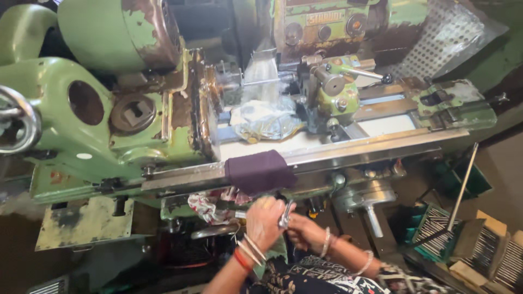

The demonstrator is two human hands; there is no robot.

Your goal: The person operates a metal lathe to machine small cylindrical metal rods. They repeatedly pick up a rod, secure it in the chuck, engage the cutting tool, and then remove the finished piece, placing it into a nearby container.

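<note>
Left hand [265, 220] is closed around 1 small metal piece [285, 214] at 6 o'clock, just below the green lathe [109, 109]. Right hand [305, 231] touches it from 4 o'clock; can't tell if its fingers clamp. The piece looks stiff, light, probably oily and slippery; best held by its shank. Its lower end is hidden in the fist. Purple cloth [260, 171] drapes the rail at 12 o'clock.

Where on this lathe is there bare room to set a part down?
The pale bed strip between the green tool post and the tailstock is bare. Left of the post, crumpled plastic fills the bed, and a dark cloth covers the front rail above both hands.
</note>
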